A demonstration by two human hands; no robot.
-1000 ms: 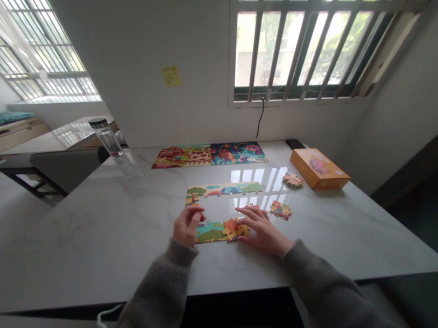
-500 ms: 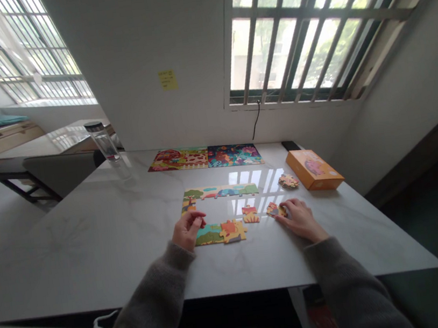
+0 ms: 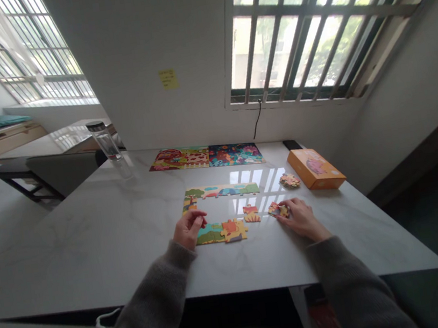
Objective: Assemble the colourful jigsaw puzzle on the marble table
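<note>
My left hand point(image 3: 188, 230) hovers over the left side of a partly joined jigsaw puzzle, its thumb and fingers drawn together with nothing showing between them. The puzzle's top strip point(image 3: 223, 191) shows a tree and hills. Along the bottom, a green strip point(image 3: 209, 233) meets a yellow and orange piece point(image 3: 234, 230). A separate red and yellow puzzle piece point(image 3: 251, 214) lies farther right. My right hand point(image 3: 300, 219) rests on the table with thumb and fingers closed around puzzle pieces point(image 3: 277, 210) in red and yellow; how many is unclear.
Behind the puzzle lie two picture sheets, a farm scene point(image 3: 180, 159) and a dark blue scene point(image 3: 236, 154). A pile of puzzle pieces point(image 3: 289, 180) sits beside an orange box point(image 3: 316, 169). A dark flat object point(image 3: 292, 145) and a glass bottle point(image 3: 105, 142) stand at the back edges.
The view has shifted slightly. My right fingers have moved a little on the puzzle pieces, and more of them shows. My left hand stays in much the same pose.
</note>
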